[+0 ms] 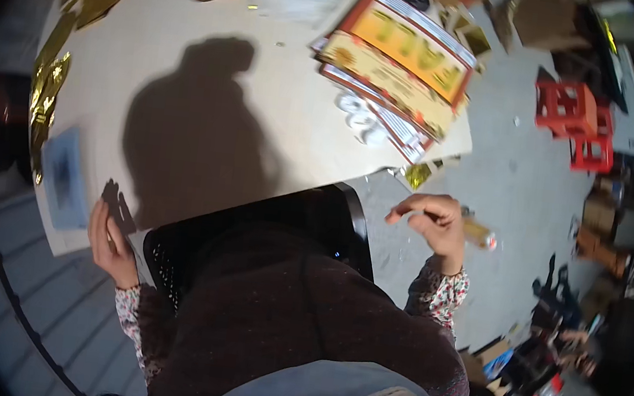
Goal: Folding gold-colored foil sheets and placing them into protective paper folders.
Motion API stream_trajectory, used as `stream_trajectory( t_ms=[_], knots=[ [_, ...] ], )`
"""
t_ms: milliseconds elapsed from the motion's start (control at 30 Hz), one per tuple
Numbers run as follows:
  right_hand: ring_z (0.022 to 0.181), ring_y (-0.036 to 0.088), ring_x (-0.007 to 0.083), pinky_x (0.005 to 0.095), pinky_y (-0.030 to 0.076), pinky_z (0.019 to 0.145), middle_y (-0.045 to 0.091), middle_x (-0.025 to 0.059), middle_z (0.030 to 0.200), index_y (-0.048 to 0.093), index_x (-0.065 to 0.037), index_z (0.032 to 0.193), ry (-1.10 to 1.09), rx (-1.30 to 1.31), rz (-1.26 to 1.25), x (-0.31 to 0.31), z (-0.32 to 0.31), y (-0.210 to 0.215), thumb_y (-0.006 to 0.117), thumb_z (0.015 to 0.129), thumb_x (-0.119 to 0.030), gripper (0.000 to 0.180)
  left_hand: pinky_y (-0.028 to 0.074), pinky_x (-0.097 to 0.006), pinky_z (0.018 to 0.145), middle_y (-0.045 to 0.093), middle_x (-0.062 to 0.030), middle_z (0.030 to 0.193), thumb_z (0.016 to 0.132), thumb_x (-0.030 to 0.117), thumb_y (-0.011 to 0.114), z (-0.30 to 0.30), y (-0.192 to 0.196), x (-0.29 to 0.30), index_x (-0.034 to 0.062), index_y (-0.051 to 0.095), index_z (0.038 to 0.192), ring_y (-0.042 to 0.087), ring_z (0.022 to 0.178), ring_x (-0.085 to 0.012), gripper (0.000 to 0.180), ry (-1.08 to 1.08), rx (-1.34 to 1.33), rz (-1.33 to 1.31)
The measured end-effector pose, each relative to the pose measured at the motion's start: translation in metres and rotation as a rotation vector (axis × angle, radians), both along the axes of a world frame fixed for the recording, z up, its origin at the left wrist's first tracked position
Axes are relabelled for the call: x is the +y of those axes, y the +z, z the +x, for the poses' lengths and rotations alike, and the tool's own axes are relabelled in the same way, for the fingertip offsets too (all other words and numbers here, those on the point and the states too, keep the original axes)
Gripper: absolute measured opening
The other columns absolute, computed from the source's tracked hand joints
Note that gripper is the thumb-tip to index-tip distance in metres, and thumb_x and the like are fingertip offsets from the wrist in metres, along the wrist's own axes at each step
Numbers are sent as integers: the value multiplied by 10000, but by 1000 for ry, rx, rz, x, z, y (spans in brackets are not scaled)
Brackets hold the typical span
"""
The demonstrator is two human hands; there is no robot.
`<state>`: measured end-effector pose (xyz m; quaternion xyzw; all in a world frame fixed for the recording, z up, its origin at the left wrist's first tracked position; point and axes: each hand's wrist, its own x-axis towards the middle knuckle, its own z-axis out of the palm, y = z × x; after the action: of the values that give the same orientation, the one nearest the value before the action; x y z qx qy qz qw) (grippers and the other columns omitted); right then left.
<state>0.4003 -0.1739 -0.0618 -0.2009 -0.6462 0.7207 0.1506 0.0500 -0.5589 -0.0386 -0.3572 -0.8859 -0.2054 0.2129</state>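
Observation:
My left hand [110, 245] is beside the table's left front corner, its fingers stretched out and nothing seen in them. Nearest to it lies a flat light-blue packet [65, 177] with a darker blue middle. My right hand [439, 224] hangs in the air off the table's right front corner. Its fingers are loosely bent, with a gap between thumb and forefinger and nothing visible between them. Beyond it, a stack of printed orange-and-cream banner sheets [399, 59] lies on the pale table [301, 134], partly covering several white round pieces [361, 117].
Gold foil scraps [52, 89] lie along the table's left and far edges. A black chair seat [284, 210] is between me and the table. Red plastic stools [565, 109] and cardboard boxes [600, 218] stand on the floor at right. A yellowish object [477, 232] shows behind my right hand.

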Motion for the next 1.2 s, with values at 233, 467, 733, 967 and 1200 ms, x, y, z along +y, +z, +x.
stream_trajectory(
  t_ms=[233, 467, 733, 967, 1200],
  knots=[
    [840, 697, 240, 320, 534, 756, 729, 166, 903, 702, 69, 1031, 408, 111, 272, -34, -131, 43, 697, 877, -111, 237, 304, -516, 1130, 384, -243, 1513, 907, 244, 688, -46, -29, -63, 65, 481, 1429, 323, 1410, -449, 589, 305, 65, -143],
    [836, 723, 257, 307, 551, 731, 723, 154, 932, 696, 27, 1027, 485, -49, 379, -86, -178, 49, 659, 885, -8, 151, 443, -488, 1002, 568, -240, 1322, 850, 232, 721, -79, -49, -105, 52, 600, 1285, 534, 1211, -442, 486, 253, 28, -161],
    [1009, 649, 355, 373, 520, 861, 679, 186, 1115, 661, -11, 1155, 490, 126, 851, -154, -312, 49, 658, 916, -140, 272, 466, -440, 925, 633, -131, 1205, 800, 269, 760, -70, -28, -67, 100, 681, 1165, 594, 1110, -327, 410, 81, 6, -31],
    [1212, 518, 439, 472, 440, 1019, 539, 282, 1303, 588, -64, 1296, 328, 210, 1347, -195, -375, -6, 730, 841, -219, 501, 435, -458, 967, 549, -154, 1311, 835, 367, 737, -101, -20, -100, 51, 593, 1272, 550, 1158, -362, 558, 63, 118, -31],
    [1210, 502, 469, 488, 430, 1036, 526, 294, 1298, 543, -22, 1319, 273, 378, 1184, -265, -417, -24, 755, 805, -159, 573, 438, -437, 967, 587, -242, 1212, 890, 413, 679, -224, -31, -172, -7, 544, 1302, 542, 1153, -394, 604, 252, -115, 135]
  ],
)
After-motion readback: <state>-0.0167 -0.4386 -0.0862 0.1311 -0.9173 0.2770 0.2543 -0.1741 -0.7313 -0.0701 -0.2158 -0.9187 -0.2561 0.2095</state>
